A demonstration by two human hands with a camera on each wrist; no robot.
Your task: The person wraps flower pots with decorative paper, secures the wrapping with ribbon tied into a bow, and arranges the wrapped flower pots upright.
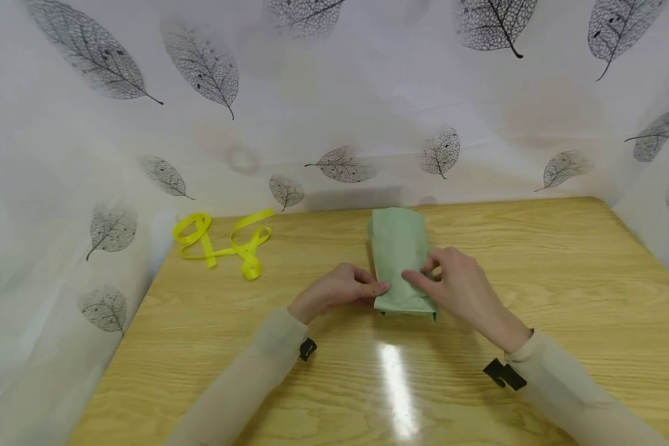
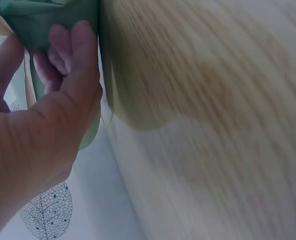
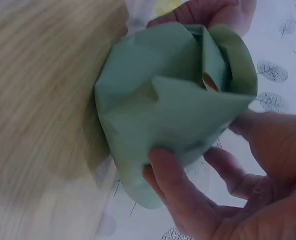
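A parcel in pale green paper (image 1: 398,257) lies lengthwise on the table, its near end folded but loose. In the right wrist view that end of the green paper (image 3: 152,95) shows creased flaps with a gap between them. My left hand (image 1: 342,288) holds the parcel's near left edge, thumb on top and fingers at the side. The left wrist view shows the left hand's (image 2: 53,100) bent fingers against the paper. On the opposite edge, my right hand (image 1: 463,288) grips the parcel between thumb and fingers. The parcel's contents are hidden.
A yellow ribbon (image 1: 249,251) lies in loose loops at the back left of the wooden table (image 1: 535,272). Behind the table hangs a white cloth (image 1: 368,93) printed with dark leaves.
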